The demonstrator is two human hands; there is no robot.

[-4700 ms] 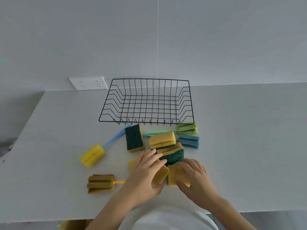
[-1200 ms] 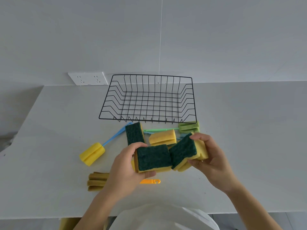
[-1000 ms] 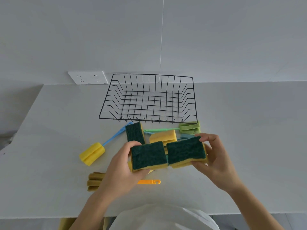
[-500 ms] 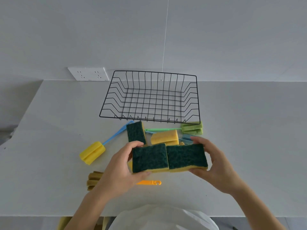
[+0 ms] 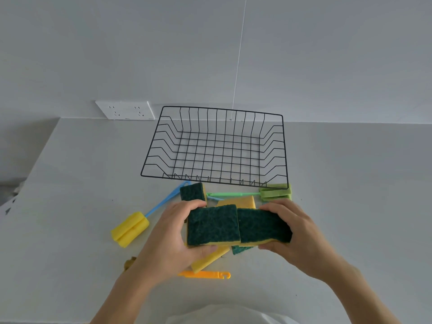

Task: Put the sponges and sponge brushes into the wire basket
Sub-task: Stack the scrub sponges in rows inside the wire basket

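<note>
My left hand [image 5: 167,239] grips a yellow sponge with a dark green scouring face [image 5: 212,225], held above the table. My right hand [image 5: 301,237] grips a second such sponge [image 5: 261,225], pressed edge to edge against the first. The black wire basket [image 5: 216,181] stands empty beyond them. On the table lie a green-faced sponge [image 5: 192,191], a yellow sponge [image 5: 237,202], a sponge brush with a yellow head and blue handle [image 5: 129,229], a green sponge brush [image 5: 275,194], another yellow sponge [image 5: 209,259] and an orange brush handle [image 5: 205,274].
A white wall socket [image 5: 125,110] sits at the back left, where the grey table [image 5: 350,183] meets the wall. The table's left edge runs diagonally near the yellow brush. A thin white cord [image 5: 238,57] hangs down behind the basket.
Both hands have lifted a sponge each from the pile, turned the green faces up, brought them side by side, and carried them slightly up and toward the basket.
</note>
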